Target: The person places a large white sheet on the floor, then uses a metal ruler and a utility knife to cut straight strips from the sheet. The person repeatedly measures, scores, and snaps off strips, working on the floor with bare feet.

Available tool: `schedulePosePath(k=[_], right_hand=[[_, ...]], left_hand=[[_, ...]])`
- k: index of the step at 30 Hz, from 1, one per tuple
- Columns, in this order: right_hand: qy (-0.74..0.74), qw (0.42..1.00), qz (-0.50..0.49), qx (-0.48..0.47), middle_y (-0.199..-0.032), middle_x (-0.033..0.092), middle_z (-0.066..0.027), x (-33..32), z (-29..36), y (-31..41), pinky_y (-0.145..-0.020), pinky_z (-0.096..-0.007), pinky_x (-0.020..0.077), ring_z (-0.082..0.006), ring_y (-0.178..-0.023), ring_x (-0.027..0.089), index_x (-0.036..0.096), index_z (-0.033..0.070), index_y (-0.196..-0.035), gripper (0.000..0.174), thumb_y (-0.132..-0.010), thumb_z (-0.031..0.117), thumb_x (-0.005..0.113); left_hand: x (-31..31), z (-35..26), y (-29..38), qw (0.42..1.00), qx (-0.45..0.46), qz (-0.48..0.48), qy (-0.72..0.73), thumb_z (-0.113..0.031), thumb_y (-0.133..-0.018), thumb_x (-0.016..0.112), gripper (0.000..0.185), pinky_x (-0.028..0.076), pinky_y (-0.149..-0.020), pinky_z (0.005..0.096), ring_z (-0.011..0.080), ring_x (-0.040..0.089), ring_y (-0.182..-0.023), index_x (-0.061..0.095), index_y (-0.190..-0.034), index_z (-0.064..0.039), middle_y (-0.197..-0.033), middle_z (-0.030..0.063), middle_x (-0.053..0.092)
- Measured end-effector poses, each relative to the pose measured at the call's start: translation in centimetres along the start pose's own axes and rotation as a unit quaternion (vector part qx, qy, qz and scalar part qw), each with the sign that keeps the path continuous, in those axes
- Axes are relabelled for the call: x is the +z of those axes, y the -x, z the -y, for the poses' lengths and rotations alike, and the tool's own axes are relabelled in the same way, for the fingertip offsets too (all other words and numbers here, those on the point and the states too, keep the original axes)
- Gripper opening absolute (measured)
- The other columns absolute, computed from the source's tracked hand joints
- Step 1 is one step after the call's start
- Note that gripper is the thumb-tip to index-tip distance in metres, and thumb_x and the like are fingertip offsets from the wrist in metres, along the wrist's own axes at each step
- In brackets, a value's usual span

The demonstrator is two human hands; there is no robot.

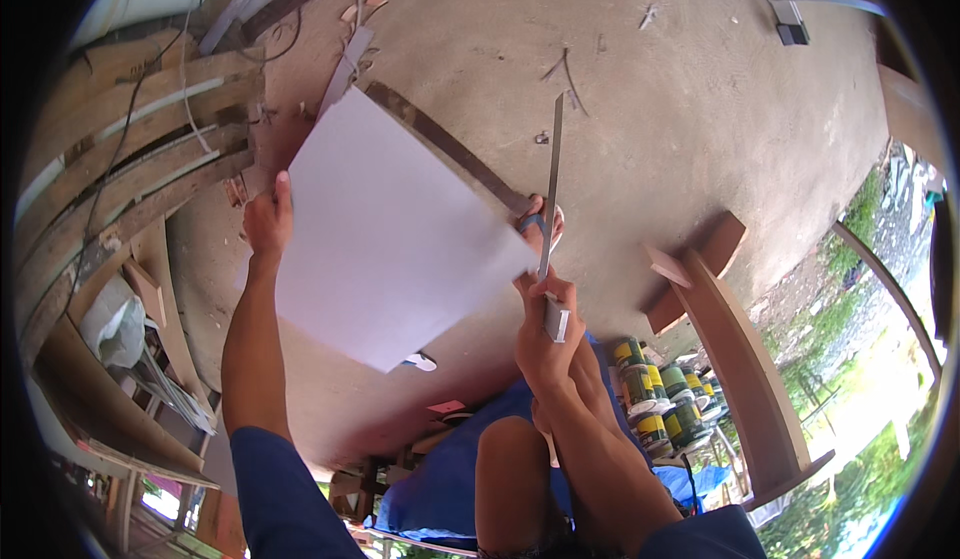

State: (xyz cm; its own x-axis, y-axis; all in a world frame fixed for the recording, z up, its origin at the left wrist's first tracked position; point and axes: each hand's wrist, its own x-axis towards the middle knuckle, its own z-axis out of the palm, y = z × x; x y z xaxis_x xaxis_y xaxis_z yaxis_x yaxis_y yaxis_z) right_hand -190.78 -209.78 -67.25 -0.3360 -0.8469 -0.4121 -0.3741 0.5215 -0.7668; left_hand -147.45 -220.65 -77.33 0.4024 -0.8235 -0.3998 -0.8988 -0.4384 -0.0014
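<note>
My left hand (271,218) grips the left edge of a large white sheet (397,236), thumb up along the rim. The sheet is tilted above the concrete floor, and its right corner reaches close to my right hand (551,334). That hand is closed around a metal square (553,184); its long thin blade points away from me and its short stock (556,320) shows at the fist. Beyond the sheet's far right edge a dark strip (450,146) shows, partly hidden by it. A sandaled foot (536,225) is just behind the blade.
Wooden slats (142,124) with hanging cables line the left side. A wooden trestle-like piece (742,356) stands at right, near stacked paint cans (660,394). A blue tarp (442,469) is close to my knee (514,476). Twigs (571,83) lie on the concrete floor (675,124).
</note>
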Motion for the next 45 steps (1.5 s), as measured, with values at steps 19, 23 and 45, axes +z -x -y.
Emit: schedulePosePath(k=[19, 23, 45], right_hand=[[0.017, 0.997, -0.022, 0.070, -0.096, 0.071, -0.0112, -0.2, -0.5, 1.0, -0.079, -0.0360, 0.0553, -0.0167, -0.085, 0.067, 0.060, 0.006, -0.121, 0.018, -0.109, 0.019, 0.063], [-0.057, 0.992, -0.021, 0.106, -0.099, 0.071, -0.0083, 1.1, 2.3, 0.4, -0.079, -0.0331, 0.0546, -0.0163, -0.086, 0.066, 0.058, 0.003, -0.122, 0.017, -0.107, 0.012, 0.062], [-0.016, 0.988, 0.116, -0.101, -0.111, 0.074, -0.0196, 4.3, 7.6, -8.5, -0.094, -0.0423, 0.0584, -0.0222, -0.100, 0.070, 0.059, 0.001, -0.120, 0.019, -0.114, 0.018, 0.060]], left_hand=[[-6.6, 9.6, 17.1, 0.996, 0.022, -0.069, 0.051, -0.011, -0.103, 0.068, 0.014, 0.052, -0.102, 0.0491, 0.0384, 0.066, -0.116, 0.077, -0.109, -0.002, -0.121, 0.0156, 0.075], [-9.9, 8.3, 13.8, 0.990, 0.052, -0.116, 0.058, -0.010, -0.103, 0.067, 0.015, 0.054, -0.099, 0.0475, 0.0387, 0.068, -0.112, 0.077, -0.110, -0.002, -0.116, 0.0162, 0.076], [-1.1, -4.8, -2.2, 0.962, 0.154, 0.042, 0.220, -0.019, -0.101, 0.071, 0.048, 0.056, -0.106, 0.0494, 0.0459, 0.070, -0.122, 0.065, -0.141, 0.004, -0.134, 0.0290, 0.071]])
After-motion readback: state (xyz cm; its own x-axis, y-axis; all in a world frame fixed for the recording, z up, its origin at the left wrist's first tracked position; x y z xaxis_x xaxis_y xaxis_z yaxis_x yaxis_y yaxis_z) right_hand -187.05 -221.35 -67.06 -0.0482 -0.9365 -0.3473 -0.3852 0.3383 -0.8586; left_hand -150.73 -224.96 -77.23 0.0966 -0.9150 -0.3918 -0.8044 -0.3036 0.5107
